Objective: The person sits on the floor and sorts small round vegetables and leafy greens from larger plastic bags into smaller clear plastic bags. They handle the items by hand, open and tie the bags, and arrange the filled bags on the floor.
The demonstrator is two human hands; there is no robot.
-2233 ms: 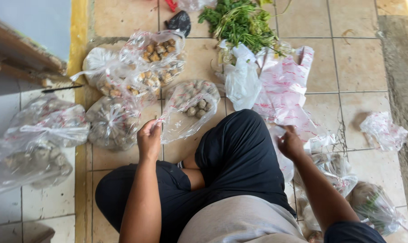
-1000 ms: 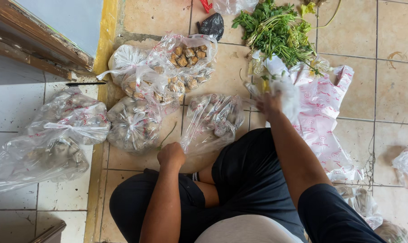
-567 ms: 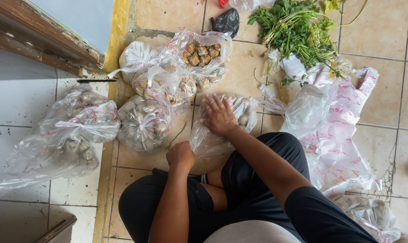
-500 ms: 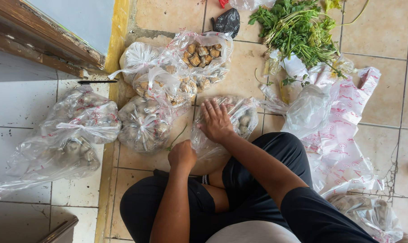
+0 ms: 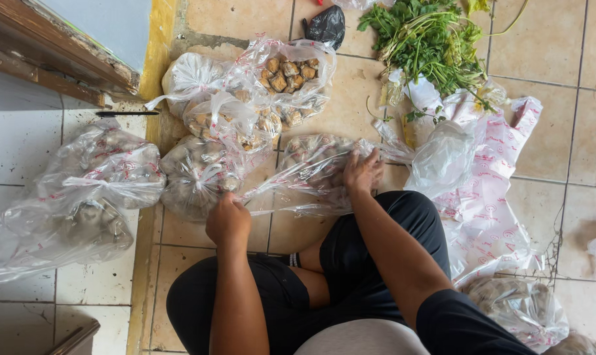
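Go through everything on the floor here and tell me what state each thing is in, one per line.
Left hand: fist closed on the clear bag's edge.
Right hand: fingers spread flat on that bag.
Clear bag: lying stretched between both hands, lumpy goods inside.
Knotted bag: tied shut.
Green herbs: loose heap.
Black bag: crumpled.
Pen: lying flat.

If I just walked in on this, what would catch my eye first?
Probably the person's two hands on a clear plastic bag of brownish lumps on the tiled floor: the left hand grips its twisted end, the right hand rests on its far side. Behind it lie more knotted bags of similar pieces, and a bunch of green leafy herbs sits at the top right.
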